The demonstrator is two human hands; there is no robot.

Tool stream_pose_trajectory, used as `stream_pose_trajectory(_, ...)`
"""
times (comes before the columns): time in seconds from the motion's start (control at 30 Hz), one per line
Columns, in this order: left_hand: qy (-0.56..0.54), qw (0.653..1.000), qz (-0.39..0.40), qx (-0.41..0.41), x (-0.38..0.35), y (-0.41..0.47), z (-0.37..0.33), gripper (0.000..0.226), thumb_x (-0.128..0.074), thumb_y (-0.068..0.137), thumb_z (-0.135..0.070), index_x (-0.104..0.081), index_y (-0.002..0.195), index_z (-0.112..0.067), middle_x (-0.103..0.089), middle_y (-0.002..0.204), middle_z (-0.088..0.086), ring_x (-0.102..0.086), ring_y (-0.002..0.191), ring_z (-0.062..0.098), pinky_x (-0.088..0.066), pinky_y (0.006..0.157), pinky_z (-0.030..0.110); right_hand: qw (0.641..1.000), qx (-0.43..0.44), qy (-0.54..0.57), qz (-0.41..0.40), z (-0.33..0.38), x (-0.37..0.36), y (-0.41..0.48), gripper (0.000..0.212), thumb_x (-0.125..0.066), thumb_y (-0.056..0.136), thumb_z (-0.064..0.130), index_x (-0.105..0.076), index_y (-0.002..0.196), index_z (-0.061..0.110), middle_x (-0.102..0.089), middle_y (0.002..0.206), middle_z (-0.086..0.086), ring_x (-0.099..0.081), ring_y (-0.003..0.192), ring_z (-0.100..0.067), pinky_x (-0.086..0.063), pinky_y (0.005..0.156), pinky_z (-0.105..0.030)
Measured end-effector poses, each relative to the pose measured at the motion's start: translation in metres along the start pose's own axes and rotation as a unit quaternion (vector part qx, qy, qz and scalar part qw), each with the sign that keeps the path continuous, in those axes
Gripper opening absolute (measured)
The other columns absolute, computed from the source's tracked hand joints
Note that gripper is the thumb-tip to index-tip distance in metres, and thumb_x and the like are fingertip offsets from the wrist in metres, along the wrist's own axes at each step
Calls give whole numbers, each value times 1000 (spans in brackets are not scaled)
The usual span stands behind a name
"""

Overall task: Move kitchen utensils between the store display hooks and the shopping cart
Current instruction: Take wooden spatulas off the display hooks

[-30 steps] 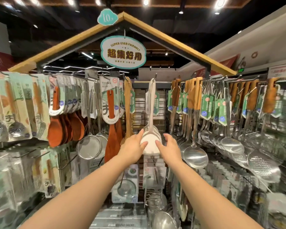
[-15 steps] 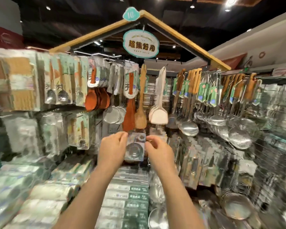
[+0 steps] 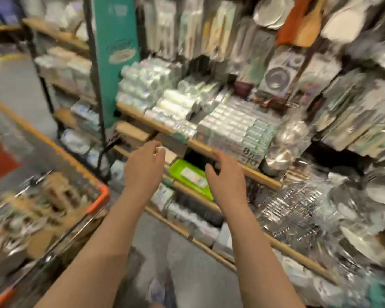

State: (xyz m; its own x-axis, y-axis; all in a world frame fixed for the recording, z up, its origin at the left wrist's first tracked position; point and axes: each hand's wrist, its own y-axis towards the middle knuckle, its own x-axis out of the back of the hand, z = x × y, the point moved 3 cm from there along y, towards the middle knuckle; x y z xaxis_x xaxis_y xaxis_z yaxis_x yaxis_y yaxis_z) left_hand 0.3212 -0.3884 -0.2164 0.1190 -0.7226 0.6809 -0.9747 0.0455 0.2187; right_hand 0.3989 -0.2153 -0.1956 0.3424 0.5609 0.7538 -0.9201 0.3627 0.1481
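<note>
Though blur smears the view, I see the left hand point(image 3: 142, 167) and right hand point(image 3: 226, 183) out front, apart, fingers loosely curled, holding nothing. Utensils point(image 3: 42, 207) lie in the orange-rimmed cart point(image 3: 102, 193), near left; wooden spatulas point(image 3: 307, 25) hang far right.

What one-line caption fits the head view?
Left hand and right hand, seemingly empty, outstretched before stocked shelves, orange-rimmed shopping cart at left.

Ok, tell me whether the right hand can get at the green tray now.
Probably yes. The right hand, seemingly empty, hovers right beside the green tray with nothing visible between them. The wooden shelf edge overhangs the tray's far end and might hamper it.
</note>
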Motion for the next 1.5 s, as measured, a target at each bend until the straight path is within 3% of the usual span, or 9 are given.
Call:
stream_pose_trajectory(0.2,30,993,-42,103,79,-59,140,43,-39,90,-38,-57,120,-14,-66,103,15,-59,99,34,-46,85,45,992,33,-19,118,55,-131,-51,46,-56,91,32,-49,134,16,-54,133,-3,-46,124,-24,-35,101,-34)
stream_pose_trajectory(0.3,51,978,-52,195,117,-74,219,42,-45,95,-28,-50,130,-8,-60,122,16,-54,112,34,-41,93,43,985,46,7,167,94,-200,-64,51,-53,88,43,-52,130,13,-57,128,-8,-52,117,-26,-37,97,-35)
stream_pose_trajectory(0.53,102,941,-28,321,173,-78,356,59,-47,96,-33,-25,147,-13,-39,142,18,-45,123,36,-41,93,44,966,64,16,248,186,-344,-64,58,-59,91,28,-38,141,9,-45,140,-10,-40,130,-24,-27,103,-26)
stream_pose_trajectory(0.7,64,916,-30,396,168,-58,397,71,-49,94,-35,-5,149,-28,-13,156,9,-34,134,34,-41,101,50,944,77,-21,321,206,-414,-43,62,-57,91,27,-30,146,18,-36,148,-3,-33,136,-20,-28,109,-33)
stream_pose_trajectory(0.9,78,879,-63,466,95,-25,440,78,-54,91,-36,-3,149,-25,-14,156,8,-21,142,27,-30,109,44,910,70,-59,404,187,-514,-12,58,-56,91,29,-33,143,15,-45,140,-9,-43,129,-28,-38,106,-41)
stream_pose_trajectory(1.07,59,781,-70,618,47,-27,504,83,-54,88,-45,-5,150,-19,-24,150,19,-31,134,37,-34,104,48,868,81,-101,480,170,-596,-3,54,-56,90,25,-40,141,14,-48,136,-10,-45,126,-28,-36,102,-32)
stream_pose_trajectory(1.2,-47,709,-108,695,31,-34,548,83,-56,90,-36,-5,150,-12,-38,144,20,-39,130,38,-35,105,45,899,99,-160,395,140,-623,14,53,-49,91,27,-41,139,5,-44,137,-14,-40,126,-29,-21,99,-23)
stream_pose_trajectory(1.33,-93,723,-134,672,15,-33,569,81,-60,86,-40,-16,148,-10,-42,143,15,-42,129,34,-37,106,42,899,-10,-70,433,114,-625,17,72,-53,92,37,-22,148,4,-38,147,-16,-39,134,-29,-32,108,-33)
stream_pose_trajectory(1.5,-24,746,-126,654,7,-31,570,85,-62,80,-52,-23,145,-15,-45,138,14,-44,126,34,-42,100,48,894,-62,-23,442,101,-630,19,55,-67,81,42,-48,122,9,-63,115,-7,-61,104,-23,-51,87,-33)
